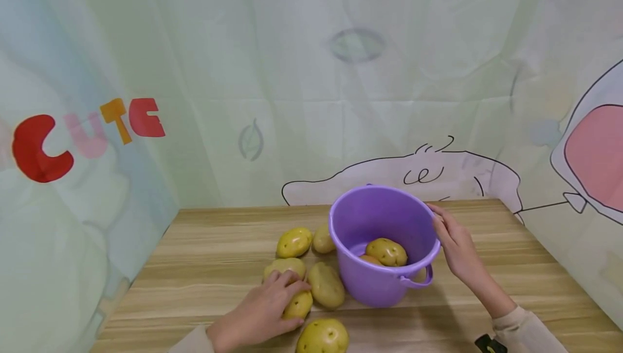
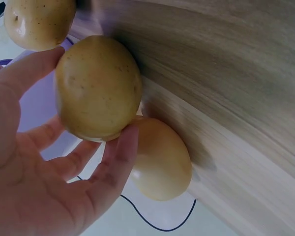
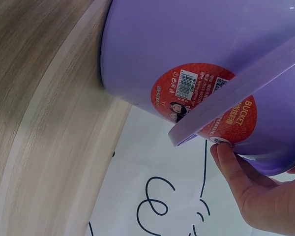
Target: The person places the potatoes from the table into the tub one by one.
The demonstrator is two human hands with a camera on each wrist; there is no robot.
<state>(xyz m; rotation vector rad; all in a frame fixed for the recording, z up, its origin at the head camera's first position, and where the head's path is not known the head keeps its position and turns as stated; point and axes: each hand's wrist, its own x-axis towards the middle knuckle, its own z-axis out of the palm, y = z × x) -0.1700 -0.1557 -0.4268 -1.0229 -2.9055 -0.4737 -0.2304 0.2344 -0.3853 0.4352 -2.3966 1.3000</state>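
In the head view my left hand (image 1: pixel 255 310) grips a yellow potato (image 1: pixel 298 306) on the table, left of a purple bucket (image 1: pixel 375 288). The left wrist view has thumb and fingertips round this potato (image 2: pixel 98 88), with another potato (image 2: pixel 162 160) just beyond it. My right hand (image 1: pixel 457 247) holds the bucket's right rim, its fingers on the outside below the lip in the right wrist view. The bucket is upright in the head view. A potato (image 1: pixel 386 252) lies inside, partly covering a second, more orange one.
Several loose potatoes lie round the left hand: a bright one (image 1: pixel 294 242) behind, one (image 1: pixel 326 286) close by the bucket and one (image 1: pixel 323 337) at the near side. The wood-grain table (image 1: pixel 209 258) ends against a printed cloth backdrop (image 1: pixel 219 153).
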